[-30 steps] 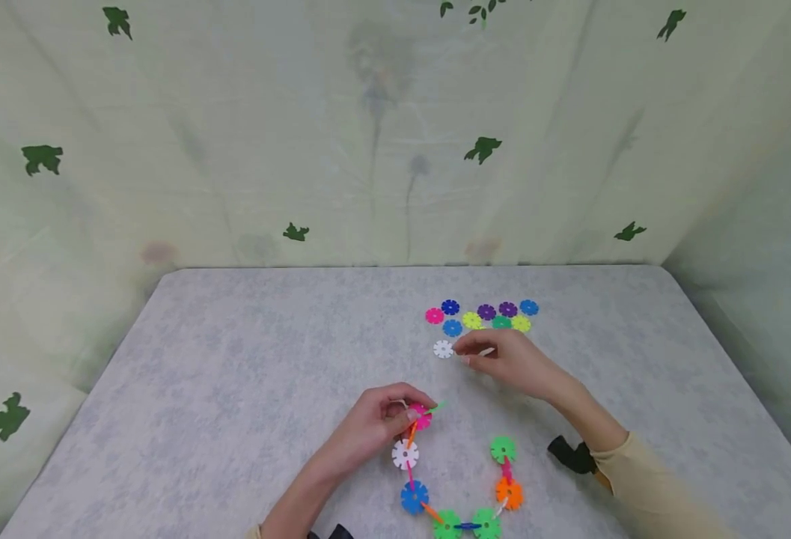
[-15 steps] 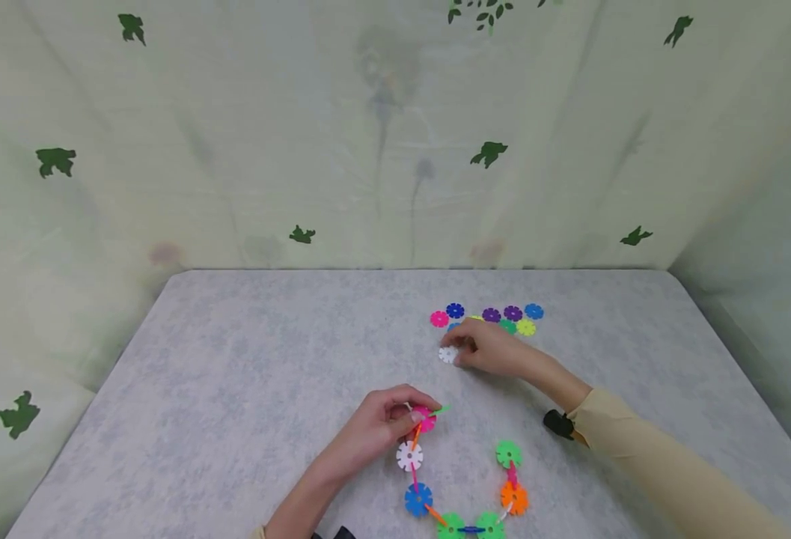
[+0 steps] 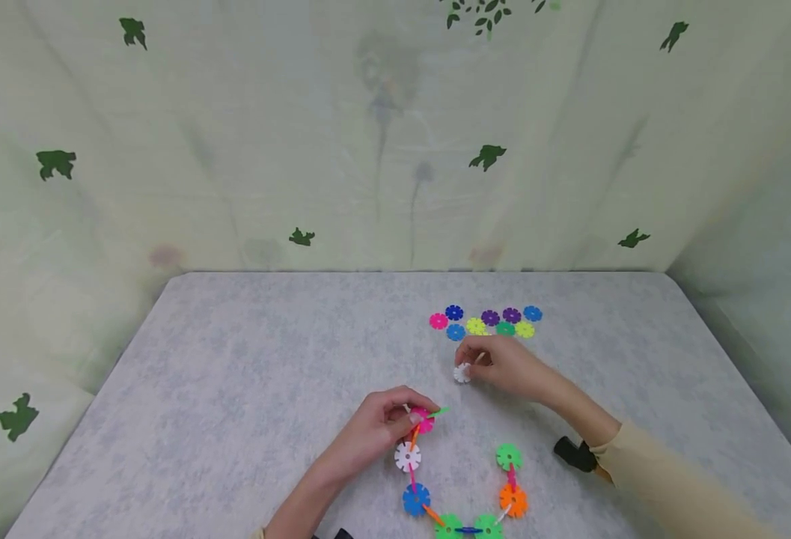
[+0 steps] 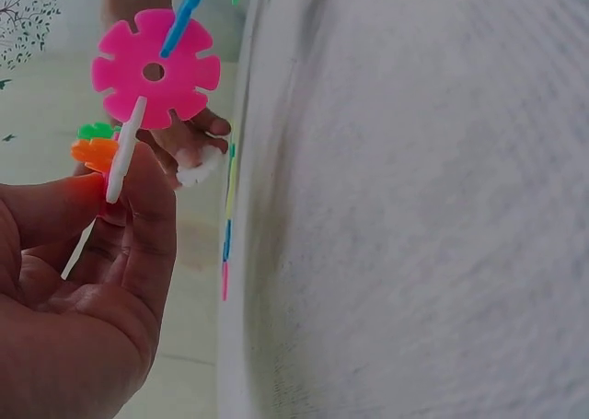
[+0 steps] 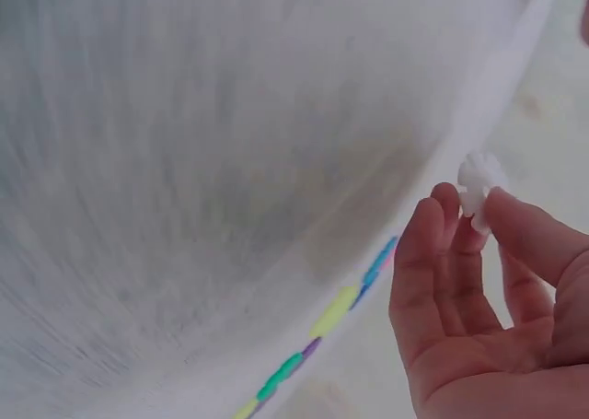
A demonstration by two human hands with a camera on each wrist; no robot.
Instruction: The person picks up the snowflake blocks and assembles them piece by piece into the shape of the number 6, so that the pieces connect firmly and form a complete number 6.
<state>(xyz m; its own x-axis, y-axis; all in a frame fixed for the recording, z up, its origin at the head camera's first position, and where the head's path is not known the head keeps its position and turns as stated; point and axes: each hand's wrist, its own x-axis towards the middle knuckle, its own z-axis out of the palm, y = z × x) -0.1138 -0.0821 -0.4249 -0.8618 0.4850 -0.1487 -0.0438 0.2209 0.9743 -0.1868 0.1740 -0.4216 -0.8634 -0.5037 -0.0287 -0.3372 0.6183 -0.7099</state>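
Note:
My left hand (image 3: 380, 421) pinches a pink notched disc (image 3: 426, 426) at one end of a curved chain of slotted snowflake discs. A green disc (image 3: 441, 412), seen edge-on, juts from that pink one. Down the chain come a white disc (image 3: 407, 457) and a blue disc (image 3: 416, 499). The chain's other end is a green disc (image 3: 508, 456), joined by a pink piece to an orange disc (image 3: 513, 500). My right hand (image 3: 506, 367) holds a loose white disc (image 3: 461, 373) between thumb and fingers, raised above the table in the right wrist view (image 5: 480, 178).
Beyond my right hand lie several loose discs, among them a pink disc (image 3: 438, 321), a yellow disc (image 3: 524, 329) and a purple disc (image 3: 512, 315). They rest on the grey table (image 3: 267, 359). A pale cloth wall (image 3: 233, 150) stands behind the table.
My right hand has taken the loose white disc off the table and drawn it nearer and slightly right. My left hand keeps its hold on the pink disc, almost unmoved.

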